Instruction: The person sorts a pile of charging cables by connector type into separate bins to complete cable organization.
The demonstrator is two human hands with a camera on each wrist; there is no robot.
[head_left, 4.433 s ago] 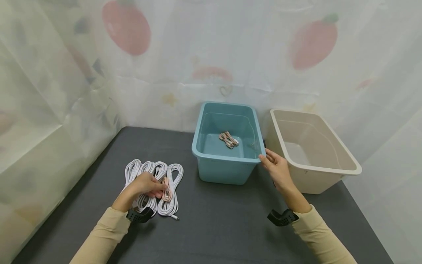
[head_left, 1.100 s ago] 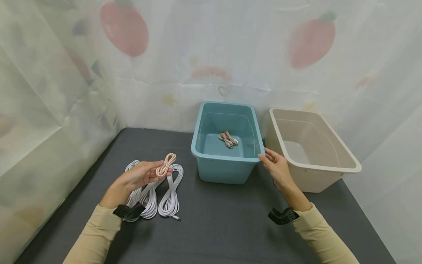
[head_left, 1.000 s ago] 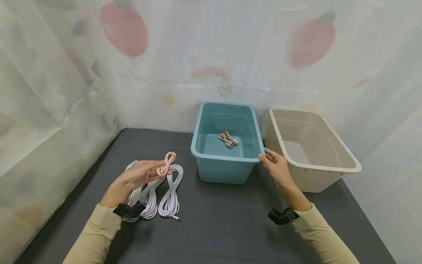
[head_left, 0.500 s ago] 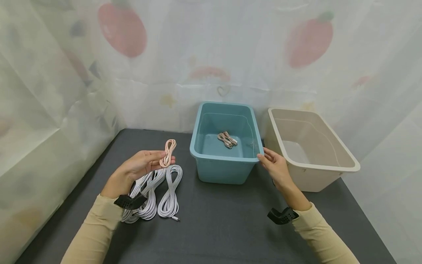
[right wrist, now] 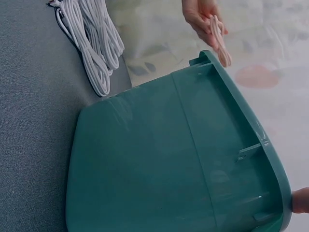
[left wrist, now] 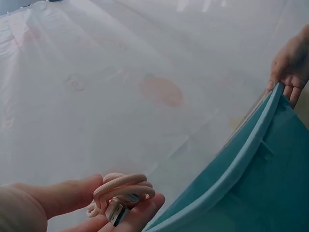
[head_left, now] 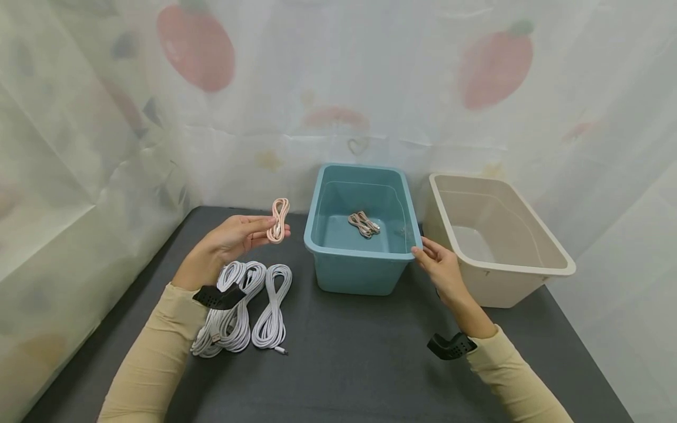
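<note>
Fingers and thumb of the left hand [head_left: 233, 238] are pinching a small coiled pink cable [head_left: 278, 219], holding it up in the air just left of the teal bin [head_left: 362, 271]. White cable bundles [head_left: 248, 305] are lying on the dark table [head_left: 349, 358] below that hand's wrist. Across the bin, the right hand [head_left: 440, 271] is curling its fingertips on the near right corner of the rim. Another coiled cable [head_left: 362, 224] is lying inside the bin, and a beige bin [head_left: 520, 276] is standing just beyond the right hand.
</note>
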